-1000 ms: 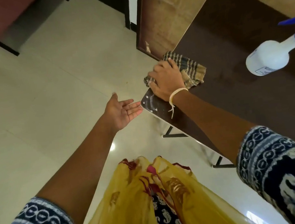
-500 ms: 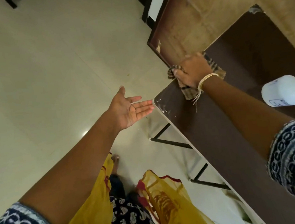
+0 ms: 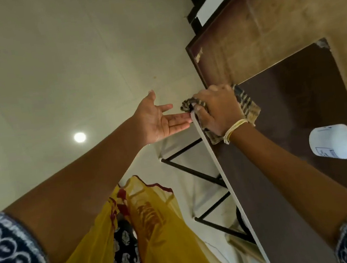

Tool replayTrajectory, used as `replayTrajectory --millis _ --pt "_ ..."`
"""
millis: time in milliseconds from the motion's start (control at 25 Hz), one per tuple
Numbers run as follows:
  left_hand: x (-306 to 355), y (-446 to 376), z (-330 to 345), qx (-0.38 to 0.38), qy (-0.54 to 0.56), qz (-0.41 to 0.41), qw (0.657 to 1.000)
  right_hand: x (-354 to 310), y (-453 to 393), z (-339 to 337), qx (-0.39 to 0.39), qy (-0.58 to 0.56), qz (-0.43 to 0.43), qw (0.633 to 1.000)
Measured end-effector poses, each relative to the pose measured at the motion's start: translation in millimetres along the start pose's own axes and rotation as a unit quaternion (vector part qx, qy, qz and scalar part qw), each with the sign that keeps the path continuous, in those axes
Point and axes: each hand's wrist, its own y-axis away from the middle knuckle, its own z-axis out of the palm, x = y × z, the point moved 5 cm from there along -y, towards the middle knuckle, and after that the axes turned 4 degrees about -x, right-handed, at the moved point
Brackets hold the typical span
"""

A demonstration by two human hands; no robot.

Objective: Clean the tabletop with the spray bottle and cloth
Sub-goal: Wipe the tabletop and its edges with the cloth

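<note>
Counter (image 3: 282, 183) surface, dark brown, takes up the right of the view, its long pale-edged near side running from the lower right up to a corner at the middle, with black legs (image 3: 196, 173) below on the pale floor (image 3: 53, 69). A wooden panel (image 3: 264, 23) stands at the far side. On the right of the counter a white spray bottle (image 3: 334, 142) lies on its side, long axis left to right, base pointing left and neck running out of view at the right. At the counter's far left corner the striped cloth (image 3: 246, 104) lies crumpled, spilling over the edge. The right hand (image 3: 217, 110) presses on it, grip curled over the cloth, a pale thread band at the wrist. The left hand (image 3: 159, 120) is held palm up just beside that corner, grip wide and holding nothing, fingertips at the edge.
</note>
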Motion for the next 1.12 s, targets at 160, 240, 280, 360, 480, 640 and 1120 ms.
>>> replayTrajectory --millis 160,240,280,360,480,640,1120 --pt "-5.7 -0.3 -9.8 -0.022 -0.019 0.004 1.0 -18.6 30.6 9.3 -0.013 0.023 -0.105 0.994" --pt "-7.2 0.3 -13.5 -0.032 -0.053 0.004 0.998 -20.8 51.2 13.6 -0.014 0.032 -0.137 0.99" --pt "-7.8 1.5 -14.6 -0.033 -0.079 0.01 0.996 -21.8 62.7 15.8 -0.015 0.031 -0.15 0.988" --pt "-8.8 4.3 -12.4 -0.035 -0.133 0.024 0.99 -21.3 90.8 22.8 -0.022 0.025 -0.168 0.985" --pt "-15.1 7.1 -0.6 -0.051 -0.185 0.037 0.981 -16.7 145.9 34.3 -0.039 0.035 -0.186 0.981" --pt "-23.5 8.1 11.2 -0.056 -0.187 0.052 0.979 -20.9 182.0 37.9 -0.055 0.065 -0.179 0.98" --pt "-17.5 9.6 6.7 0.009 -0.217 0.102 0.971 -19.0 77.7 17.0 -0.021 0.059 -0.121 0.991"
